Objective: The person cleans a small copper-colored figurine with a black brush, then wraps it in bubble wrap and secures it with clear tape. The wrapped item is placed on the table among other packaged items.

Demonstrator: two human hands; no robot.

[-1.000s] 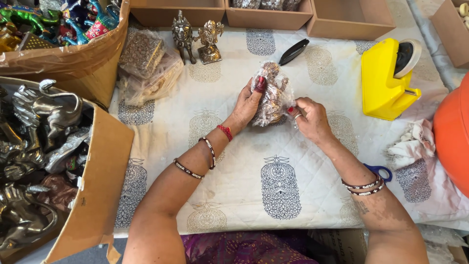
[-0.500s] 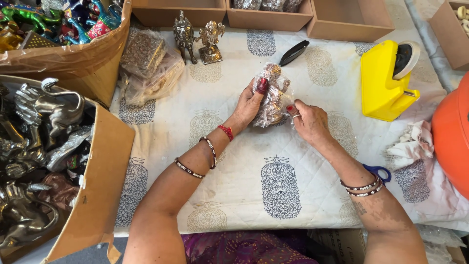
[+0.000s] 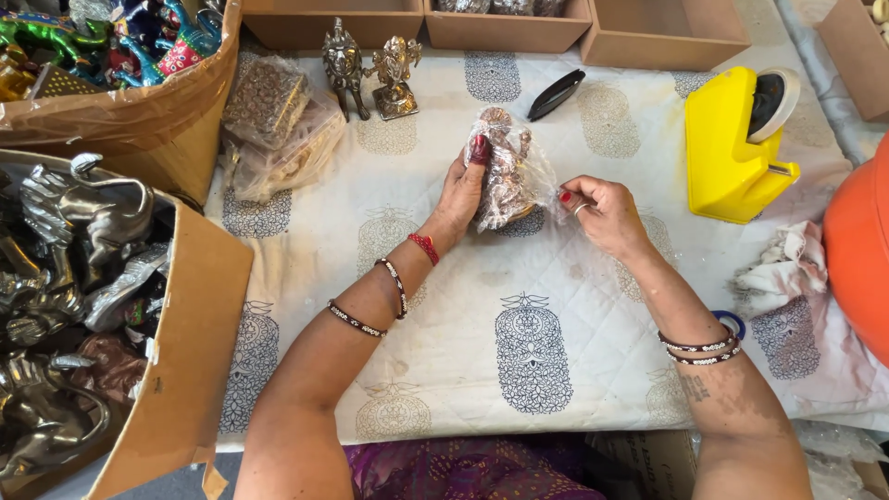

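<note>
My left hand (image 3: 460,193) grips a small metal figurine wrapped in a clear plastic bag (image 3: 507,172), held just above the printed white cloth (image 3: 444,306). My right hand (image 3: 599,208) pinches the loose edge of that bag on its right side, thumb and fingers closed on the plastic. Two unwrapped metal figurines (image 3: 370,67) stand upright on the cloth behind the bag. A black folded tool (image 3: 557,93) lies to their right.
A yellow tape dispenser (image 3: 736,148) stands at the right. A pile of clear bags (image 3: 273,125) lies at the back left. Cardboard boxes of metal figures (image 3: 93,306) and coloured figures (image 3: 102,56) fill the left; shallow boxes (image 3: 500,23) line the back. A crumpled rag (image 3: 778,268) and an orange object (image 3: 861,241) are at right.
My right hand has shifted slightly right, drawing the bag's edge away from the figurine. The left hand keeps its hold in the same place.
</note>
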